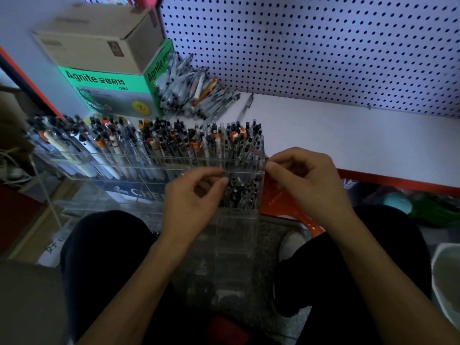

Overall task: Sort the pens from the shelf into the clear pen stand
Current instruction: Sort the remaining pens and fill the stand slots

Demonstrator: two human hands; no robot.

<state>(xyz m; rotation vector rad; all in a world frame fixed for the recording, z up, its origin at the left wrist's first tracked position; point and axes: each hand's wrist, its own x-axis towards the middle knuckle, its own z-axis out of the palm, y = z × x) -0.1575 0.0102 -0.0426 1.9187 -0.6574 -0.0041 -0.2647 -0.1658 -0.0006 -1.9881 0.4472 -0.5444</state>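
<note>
Mostly the loose pens (194, 93) lie in a heap on the white shelf (348, 130), at eleven o'clock from the clear pen stand (149, 160). They look light, stiff and slippery, so pinch one mid-barrel. Left hand (191, 197) and right hand (303, 178) curl at the stand's front rim; whether they pinch it I cannot tell.

A white pegboard wall (323, 46) dotted with dark holes is seen behind a white counter (361, 135) edged in red, while a green box (109, 90) topped by a cardboard box (99, 36) is set at the left under dim, bluish light.
</note>
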